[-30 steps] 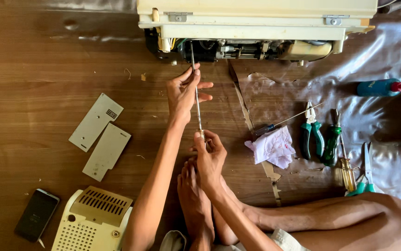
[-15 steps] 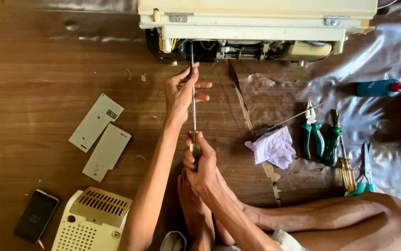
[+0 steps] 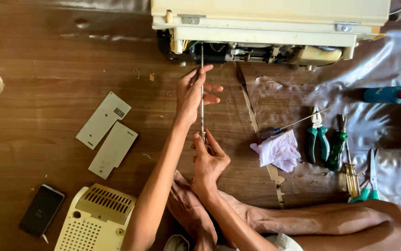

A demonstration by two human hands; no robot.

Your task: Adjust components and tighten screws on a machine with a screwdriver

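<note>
Head view: person seated on a wooden floor [image 3: 47,69], legs folded under the work. Long thin screwdriver [image 3: 202,93] runs from the lap up into the open underside of a cream machine [image 3: 270,21], its tip among wires and metal parts.

Left hand [image 3: 192,95]: grip pinched lightly round the bare steel shaft, likely steadying it on line. Right hand [image 3: 208,162]: grip closed on the handle end, placed to turn and push.

Two flat cream cover plates [image 3: 107,132] lie well apart to the left, with a vented plastic housing [image 3: 96,223] and a dark phone [image 3: 41,210] below them. Right side, on crinkled clear sheet [image 3: 395,60]: white rag [image 3: 279,151], green-handled pliers [image 3: 318,139], more screwdrivers [image 3: 344,153], blue bottle [image 3: 386,94].
</note>
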